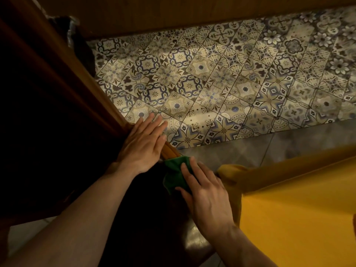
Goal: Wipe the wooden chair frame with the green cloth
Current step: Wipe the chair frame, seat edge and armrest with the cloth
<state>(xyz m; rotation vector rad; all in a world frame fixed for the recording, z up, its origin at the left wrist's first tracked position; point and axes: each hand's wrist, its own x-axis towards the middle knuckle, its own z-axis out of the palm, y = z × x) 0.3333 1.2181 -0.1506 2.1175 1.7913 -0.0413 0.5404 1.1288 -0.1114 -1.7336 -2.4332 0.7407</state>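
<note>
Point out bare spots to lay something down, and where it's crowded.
Free: the patterned floor between the wooden wall and the grey tiles, and the grey tiles beside the yellow fabric. Crowded: the chair frame, where the left hand rests flat and the right hand presses the green cloth.

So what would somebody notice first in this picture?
Probably the fancy patterned floor tiles, lit up across the top and middle. Next, the bright yellow fabric at the bottom right. Near the bottom middle, the right hand presses a green cloth on the wooden chair frame, with the left hand flat just above.
</note>
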